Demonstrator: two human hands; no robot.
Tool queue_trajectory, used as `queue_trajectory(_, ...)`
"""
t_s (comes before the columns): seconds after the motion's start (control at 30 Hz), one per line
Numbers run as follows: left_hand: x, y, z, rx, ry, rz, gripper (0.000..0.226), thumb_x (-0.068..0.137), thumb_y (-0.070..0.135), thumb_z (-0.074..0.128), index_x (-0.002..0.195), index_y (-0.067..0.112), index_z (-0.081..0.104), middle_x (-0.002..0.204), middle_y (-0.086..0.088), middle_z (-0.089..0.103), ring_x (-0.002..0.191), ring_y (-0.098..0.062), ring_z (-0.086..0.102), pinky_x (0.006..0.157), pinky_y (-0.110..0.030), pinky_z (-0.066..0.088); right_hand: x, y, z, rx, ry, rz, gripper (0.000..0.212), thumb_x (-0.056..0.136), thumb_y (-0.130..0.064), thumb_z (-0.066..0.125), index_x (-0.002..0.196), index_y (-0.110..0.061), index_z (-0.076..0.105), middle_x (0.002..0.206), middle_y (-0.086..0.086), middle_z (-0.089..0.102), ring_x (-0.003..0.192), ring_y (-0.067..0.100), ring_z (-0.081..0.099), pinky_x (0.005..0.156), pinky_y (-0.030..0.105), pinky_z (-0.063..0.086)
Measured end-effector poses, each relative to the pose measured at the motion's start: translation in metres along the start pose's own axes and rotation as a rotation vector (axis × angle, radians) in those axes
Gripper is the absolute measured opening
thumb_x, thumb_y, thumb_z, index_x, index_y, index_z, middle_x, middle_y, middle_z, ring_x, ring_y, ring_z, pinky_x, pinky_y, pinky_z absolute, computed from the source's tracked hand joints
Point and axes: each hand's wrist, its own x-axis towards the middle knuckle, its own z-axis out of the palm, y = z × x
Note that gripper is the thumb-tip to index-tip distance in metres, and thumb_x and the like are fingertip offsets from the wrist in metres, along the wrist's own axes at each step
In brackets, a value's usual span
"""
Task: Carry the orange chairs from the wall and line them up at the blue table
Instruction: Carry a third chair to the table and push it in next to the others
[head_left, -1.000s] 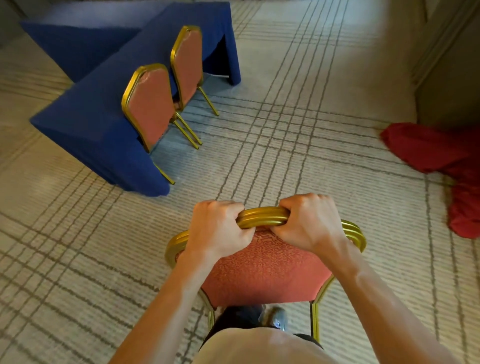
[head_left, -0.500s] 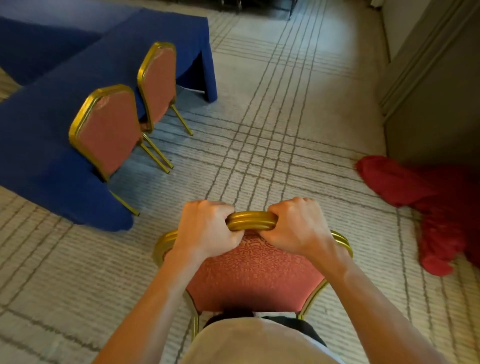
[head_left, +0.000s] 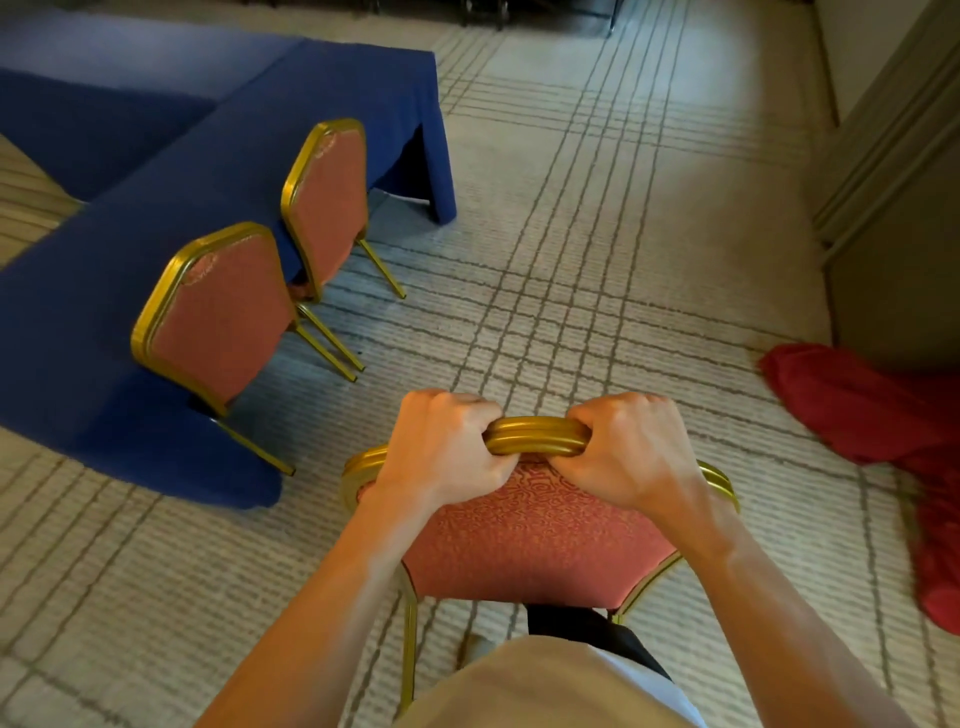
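An orange chair (head_left: 524, 535) with a gold frame is right in front of me, its backrest toward me. My left hand (head_left: 447, 449) and my right hand (head_left: 631, 449) both grip the gold top rail of its back, side by side. Two more orange chairs stand at the long side of the blue table (head_left: 104, 291) on the left: a near chair (head_left: 223, 317) and a far chair (head_left: 330, 202), both with backs toward me. The seat and front legs of the chair I hold are hidden below its back.
A red cloth heap (head_left: 878, 410) lies on the carpet at the right, beside a grey wall corner (head_left: 893, 208). A second blue-draped table (head_left: 98, 88) joins the first at the far left. Patterned carpet (head_left: 597, 223) stretches ahead between table and wall.
The blue table and its two chairs first slid left in view, then back right and grew larger. Both hands keep the same grip on the chair back.
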Motion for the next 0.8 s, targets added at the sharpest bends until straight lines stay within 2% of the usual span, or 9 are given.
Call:
queue_trajectory(0.17,0.072,-0.022,0.023,0.029,-0.011,-0.008,0.045,0.067,0.037,0.077,0.058,0.03,0.034,0.05,0.013,0.038,0.041,-0.016,0.044,0.052,-0.024,0.025,0.074,0.041,-0.001,0.04,-0.024,-0.058,0.045,0.072,-0.072,0.037,0.054,-0.03,0.041,0.054,-0.014,0.047,0.058,0.013,0.054,0.063,0.029,0.037)
queue_trajectory(0.23,0.104,-0.034,0.032,0.045,-0.011,-0.03,0.042,0.068,0.037,0.078,0.058,0.031,0.037,0.049,0.01,0.046,0.043,-0.016,0.047,0.054,-0.023,0.025,0.112,0.058,-0.002,0.053,-0.015,-0.057,0.047,0.068,-0.073,0.031,0.055,-0.03,0.043,0.053,-0.013,0.047,0.057,0.013,0.052,0.063,0.029,0.039)
queue_trajectory(0.3,0.13,-0.044,0.038,0.058,-0.025,-0.058,0.033,0.068,0.038,0.076,0.056,0.027,0.048,0.051,0.008,0.053,0.045,-0.016,0.052,0.051,-0.024,0.03,0.144,0.072,-0.005,0.056,-0.032,-0.083,0.048,0.068,-0.073,0.029,0.057,-0.029,0.047,0.055,-0.012,0.051,0.059,0.013,0.054,0.067,0.03,0.045)
queue_trajectory(0.37,0.155,-0.053,0.042,0.086,-0.019,-0.079,0.028,0.069,0.041,0.071,0.057,0.022,0.057,0.052,0.007,0.055,0.047,-0.017,0.054,0.049,-0.026,0.034,0.174,0.083,-0.01,0.036,-0.056,-0.114,0.046,0.072,-0.072,0.037,0.06,-0.029,0.051,0.06,-0.011,0.057,0.064,0.013,0.058,0.07,0.031,0.048)
queue_trajectory(0.47,0.196,-0.07,0.046,0.122,0.013,-0.094,0.029,0.07,0.043,0.069,0.056,0.022,0.055,0.053,0.007,0.054,0.046,-0.018,0.053,0.049,-0.026,0.031,0.219,0.097,-0.02,0.057,-0.047,-0.132,0.046,0.081,-0.068,0.054,0.059,-0.027,0.051,0.056,-0.012,0.054,0.059,0.011,0.054,0.066,0.029,0.041)
queue_trajectory(0.6,0.236,-0.093,0.054,0.081,0.047,-0.097,0.034,0.069,0.037,0.075,0.057,0.027,0.044,0.053,0.01,0.049,0.045,-0.017,0.047,0.05,-0.024,0.027,0.271,0.109,-0.024,0.026,-0.077,-0.155,0.043,0.082,-0.066,0.057,0.062,-0.027,0.053,0.059,-0.012,0.054,0.062,0.01,0.053,0.067,0.03,0.038)
queue_trajectory(0.67,0.255,-0.108,0.061,0.049,0.051,-0.116,0.04,0.068,0.033,0.076,0.061,0.032,0.036,0.055,0.014,0.039,0.045,-0.014,0.039,0.052,-0.023,0.023,0.3,0.111,-0.021,0.018,-0.097,-0.16,0.041,0.082,-0.065,0.056,0.063,-0.029,0.051,0.062,-0.012,0.055,0.065,0.013,0.056,0.067,0.029,0.034)
queue_trajectory(0.73,0.276,-0.129,0.07,0.027,0.052,-0.132,0.041,0.067,0.032,0.075,0.061,0.032,0.034,0.058,0.015,0.033,0.048,-0.012,0.033,0.052,-0.023,0.02,0.332,0.114,-0.016,0.017,-0.11,-0.163,0.037,0.081,-0.064,0.056,0.066,-0.031,0.053,0.067,-0.011,0.06,0.069,0.015,0.061,0.068,0.03,0.036)
queue_trajectory(0.8,0.299,-0.154,0.079,0.024,0.051,-0.144,0.04,0.067,0.033,0.075,0.059,0.031,0.035,0.057,0.014,0.034,0.047,-0.012,0.033,0.051,-0.023,0.02,0.365,0.115,-0.011,0.015,-0.115,-0.158,0.035,0.081,-0.064,0.057,0.067,-0.031,0.055,0.069,-0.01,0.063,0.07,0.015,0.062,0.069,0.03,0.04)
